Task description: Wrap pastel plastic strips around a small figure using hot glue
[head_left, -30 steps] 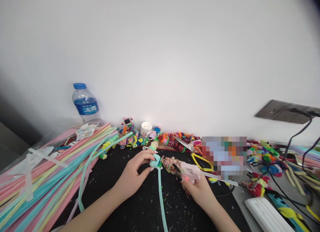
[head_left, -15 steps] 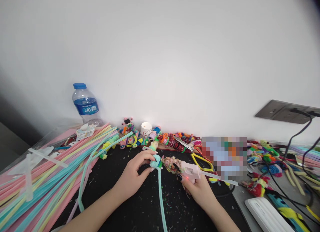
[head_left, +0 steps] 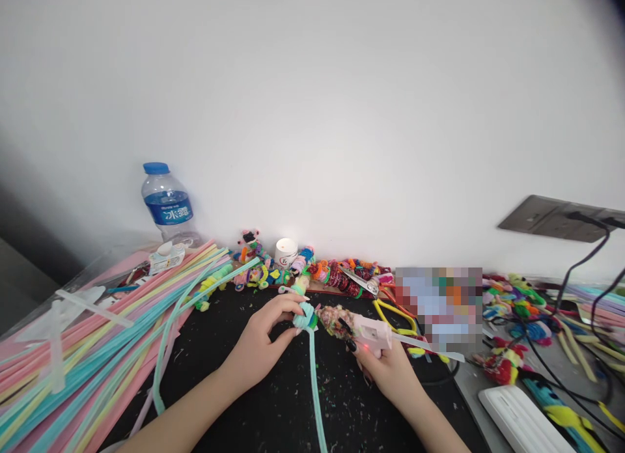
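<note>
My left hand (head_left: pixel 267 329) pinches a small pipe-cleaner figure (head_left: pixel 305 315), wound in light blue with a green patch and a pale yellow top. From its underside a long light-blue pipe cleaner (head_left: pixel 316 388) trails down towards me across the black mat. My right hand (head_left: pixel 385 371) grips a pale pink hot glue gun (head_left: pixel 372 332) with a lit red light. Its front is crusted with multicoloured fuzz, and the nozzle points left, at or very near the figure's green patch. A clear glue stick (head_left: pixel 430 345) sticks out of the gun's back.
Bundled pastel pipe cleaners (head_left: pixel 122 336) cover the left side, with a water bottle (head_left: pixel 168 205) behind. Along the wall lie several fuzzy figures (head_left: pixel 258 274), a paper cup (head_left: pixel 286 252) and scissors (head_left: pixel 359 281). At right are black cables (head_left: pixel 561 368) and a white box-shaped device (head_left: pixel 525 419).
</note>
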